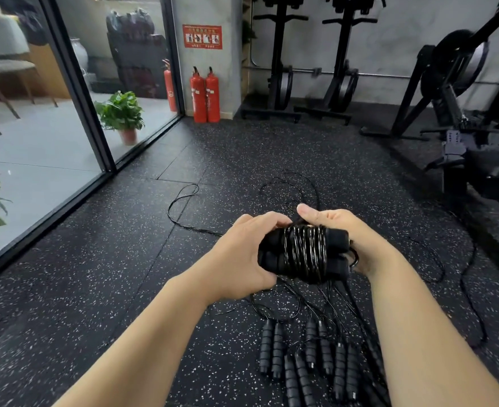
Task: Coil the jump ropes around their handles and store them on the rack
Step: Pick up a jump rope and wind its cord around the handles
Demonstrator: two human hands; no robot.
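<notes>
Above the speckled black floor (pixel 101 259), a pair of black foam handles (pixel 274 254) is held side by side between both hands, with a thin black rope (pixel 305 252) wound in many tight turns around their middle. The left hand (pixel 242 254) is closed around the left ends of the handles, fingers curled over the top. The right hand (pixel 345 230) is wrapped around the right ends, its thumb raised and extended past the coil; a short loop of rope is seen at its palm. Below the hands, several more jump ropes (pixel 307 359) are laid on the floor, handles paired and near parallel, cords trailing loosely outward. No rack can be identified with certainty.
</notes>
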